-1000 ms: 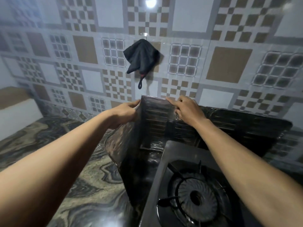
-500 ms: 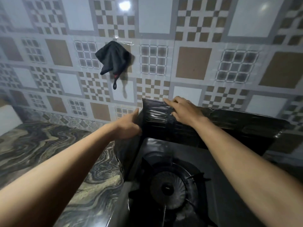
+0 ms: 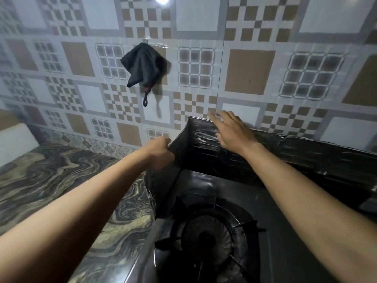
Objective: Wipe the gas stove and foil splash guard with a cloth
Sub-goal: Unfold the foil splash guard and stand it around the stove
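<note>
Standing the foil splash guard (image 3: 195,148) properly around the gas stove (image 3: 214,231) seems to be the step in hand, and no wiping is possible yet, because neither hand has the cloth.

In the head view, the left hand (image 3: 160,154) is closed, pinching the top edge of the guard's side panel near the corner fold. The right hand (image 3: 232,131) is open with the fingers spread, and it lies over the top edge of the back panel; I cannot tell if it presses the foil or only hovers there. The cloth (image 3: 142,66), a dark one, hangs on the tiled wall (image 3: 250,71) above and to the left of the guard, well apart from both hands. The marbled surface (image 3: 51,180) lies to the left of the stove.

To do this well, I think the left hand should hold the thin foil lightly, so it does not crease, while the right hand goes up to the cloth. The burner (image 3: 208,235) stands just below the guard, so the arms should stay above it.
</note>
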Tool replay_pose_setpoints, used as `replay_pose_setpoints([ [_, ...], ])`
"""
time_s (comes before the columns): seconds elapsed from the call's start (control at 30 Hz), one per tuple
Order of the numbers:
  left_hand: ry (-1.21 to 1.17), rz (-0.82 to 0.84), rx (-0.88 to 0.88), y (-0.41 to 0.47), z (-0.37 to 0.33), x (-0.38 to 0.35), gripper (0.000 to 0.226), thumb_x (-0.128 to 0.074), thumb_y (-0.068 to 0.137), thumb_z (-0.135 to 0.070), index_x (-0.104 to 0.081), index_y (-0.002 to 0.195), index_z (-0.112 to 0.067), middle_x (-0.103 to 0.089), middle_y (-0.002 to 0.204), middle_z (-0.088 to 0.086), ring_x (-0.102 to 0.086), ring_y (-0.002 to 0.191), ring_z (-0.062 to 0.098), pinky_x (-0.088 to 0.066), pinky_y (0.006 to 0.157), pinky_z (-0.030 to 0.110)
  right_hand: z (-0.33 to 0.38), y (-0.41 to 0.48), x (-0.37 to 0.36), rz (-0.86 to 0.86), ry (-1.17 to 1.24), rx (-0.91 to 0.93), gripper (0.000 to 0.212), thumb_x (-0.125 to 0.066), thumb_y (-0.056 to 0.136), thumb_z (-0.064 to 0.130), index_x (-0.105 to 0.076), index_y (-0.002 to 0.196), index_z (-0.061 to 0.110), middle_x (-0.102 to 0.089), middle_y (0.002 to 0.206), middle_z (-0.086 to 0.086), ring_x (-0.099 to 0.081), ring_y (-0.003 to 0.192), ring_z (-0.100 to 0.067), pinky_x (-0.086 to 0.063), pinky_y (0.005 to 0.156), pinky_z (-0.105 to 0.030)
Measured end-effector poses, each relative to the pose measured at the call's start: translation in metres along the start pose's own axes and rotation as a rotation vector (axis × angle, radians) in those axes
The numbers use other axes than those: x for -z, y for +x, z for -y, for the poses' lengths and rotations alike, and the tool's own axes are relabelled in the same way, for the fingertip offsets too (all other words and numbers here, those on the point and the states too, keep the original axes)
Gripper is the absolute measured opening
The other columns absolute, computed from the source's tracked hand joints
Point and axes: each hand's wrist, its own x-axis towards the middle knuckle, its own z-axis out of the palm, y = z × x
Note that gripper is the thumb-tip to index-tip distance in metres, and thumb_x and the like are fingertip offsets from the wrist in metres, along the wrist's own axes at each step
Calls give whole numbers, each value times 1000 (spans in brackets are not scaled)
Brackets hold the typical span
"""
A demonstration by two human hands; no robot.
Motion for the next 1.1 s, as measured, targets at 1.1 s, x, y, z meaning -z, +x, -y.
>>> replay_pose_setpoints([
  [1.1, 265, -147, -70, -17, 17, 0, 72, -57, 80, -8, -37, 147, -25, -68, 109, 15, -63, 100, 37, -53, 81, 41, 45, 57, -50, -23, 12, 241, 88, -69, 77, 59, -35, 147, 18, -44, 147, -12, -35, 140, -30, -21, 117, -46],
])
